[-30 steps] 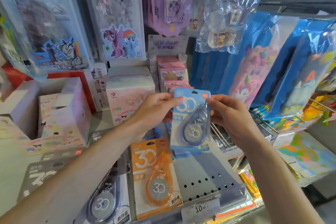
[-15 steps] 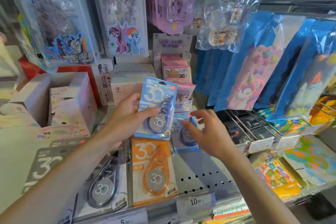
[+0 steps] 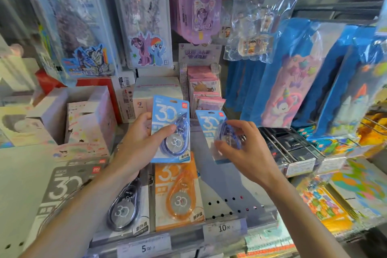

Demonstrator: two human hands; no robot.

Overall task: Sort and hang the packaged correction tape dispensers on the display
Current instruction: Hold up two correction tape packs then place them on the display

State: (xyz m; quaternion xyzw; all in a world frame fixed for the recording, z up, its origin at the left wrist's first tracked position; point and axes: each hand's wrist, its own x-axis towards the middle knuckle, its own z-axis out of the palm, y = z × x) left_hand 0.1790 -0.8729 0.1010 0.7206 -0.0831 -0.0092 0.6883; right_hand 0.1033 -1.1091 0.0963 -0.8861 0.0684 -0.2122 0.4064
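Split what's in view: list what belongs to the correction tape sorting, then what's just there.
Job:
left hand holding a blue pack
right hand gripping a second blue pack
orange pack
grey pack

Just there:
pony pouch
unicorn bag
price tags

Soft, even indoor light, fairly bright, casts only faint shadows. Glare flecks the clear plastic bags (image 3: 257,25) hanging at the far right. The wide lens bends the edges, and the right hand (image 3: 245,153) shows motion blur.
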